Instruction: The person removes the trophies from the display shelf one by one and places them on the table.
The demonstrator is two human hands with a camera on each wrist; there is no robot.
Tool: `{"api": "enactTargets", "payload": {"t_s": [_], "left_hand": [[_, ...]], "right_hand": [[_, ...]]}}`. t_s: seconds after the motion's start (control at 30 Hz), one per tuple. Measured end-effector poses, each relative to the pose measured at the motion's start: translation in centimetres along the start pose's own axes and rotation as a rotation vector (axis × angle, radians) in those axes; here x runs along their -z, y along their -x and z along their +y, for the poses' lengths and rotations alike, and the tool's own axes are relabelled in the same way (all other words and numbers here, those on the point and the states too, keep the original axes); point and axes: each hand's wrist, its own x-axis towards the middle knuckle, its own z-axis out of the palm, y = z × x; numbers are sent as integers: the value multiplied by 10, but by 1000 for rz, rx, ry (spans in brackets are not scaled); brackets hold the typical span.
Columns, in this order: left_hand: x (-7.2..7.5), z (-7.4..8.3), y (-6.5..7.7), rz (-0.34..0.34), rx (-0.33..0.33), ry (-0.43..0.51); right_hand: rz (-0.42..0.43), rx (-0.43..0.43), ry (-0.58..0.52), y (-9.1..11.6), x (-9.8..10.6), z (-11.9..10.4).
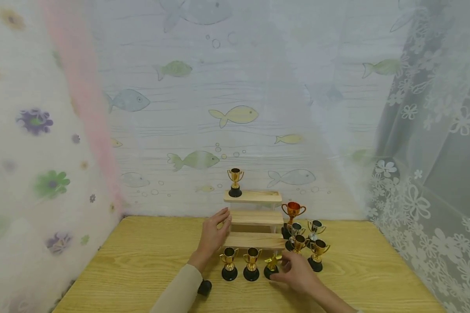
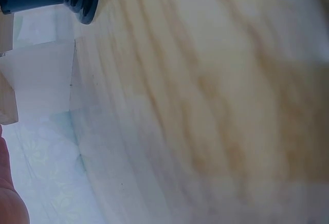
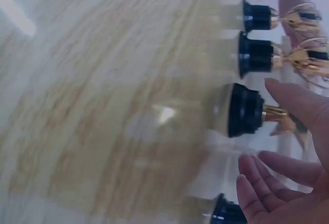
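My left hand [image 1: 214,232] rests against the left side of a stepped wooden shelf stand [image 1: 256,218], its fingers at the middle step's edge. Only a sliver of that hand [image 2: 10,193] enters the left wrist view. In front of the stand, two gold trophy cups [image 1: 229,264] and a gold star trophy [image 1: 272,266] stand upright in a row on black bases. My right hand [image 1: 297,271] is around the star trophy; in the right wrist view, thumb and fingers [image 3: 262,183] lie spread apart on either side of it. Contact there is unclear.
One gold cup [image 1: 235,182] stands at the top step's left end. Right of the stand are a bronze-red cup [image 1: 293,211], silver cups [image 1: 316,229] and gold cups [image 1: 317,254], close together. A black base [image 1: 205,288] shows beside the left sleeve on the wood-grain table [image 1: 141,261].
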Motion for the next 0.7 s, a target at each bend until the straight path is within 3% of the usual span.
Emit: {"api": "enactTargets", "payload": {"t_s": [0.4,0.7], "left_hand": [[3,4,0,-18,28,-20],[3,2,0,-19,7,-2]], "right_hand": [[56,-18,34,11,19,-22],[79,-4,13,15,30,-37]]}}
